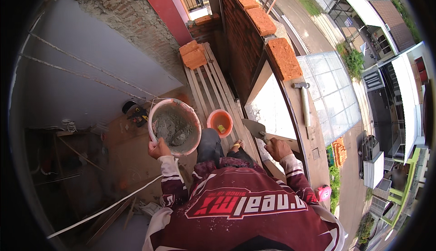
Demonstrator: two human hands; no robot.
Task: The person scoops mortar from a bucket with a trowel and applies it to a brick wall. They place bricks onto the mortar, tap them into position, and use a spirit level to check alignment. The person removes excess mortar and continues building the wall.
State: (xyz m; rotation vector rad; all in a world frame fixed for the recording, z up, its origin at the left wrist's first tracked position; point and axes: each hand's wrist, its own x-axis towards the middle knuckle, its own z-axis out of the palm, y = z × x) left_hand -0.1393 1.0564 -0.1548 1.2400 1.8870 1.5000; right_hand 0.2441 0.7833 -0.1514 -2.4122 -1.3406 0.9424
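Observation:
My left hand (159, 149) is closed on the near left rim of a bucket (196, 119), pale pink and smeared. Grey wet mortar (172, 128) fills part of it. In my right hand (277, 149) is the handle of a trowel (253, 127), its grey blade pointing away to the left, beside the wall's edge. Between the hands, a small orange bucket (210, 123) stands on the plank platform, with something yellow inside. A hammer (306, 108) with a pale handle lies on the ledge to the right.
Orange bricks (284, 58) line the top of the brick wall, and more bricks (193, 54) are stacked on the slatted wooden planks (200, 87). Beyond the wall is a drop to a street (290, 5). A pink round object (323, 192) sits near my right elbow. Steel rods (91, 71) cross the left.

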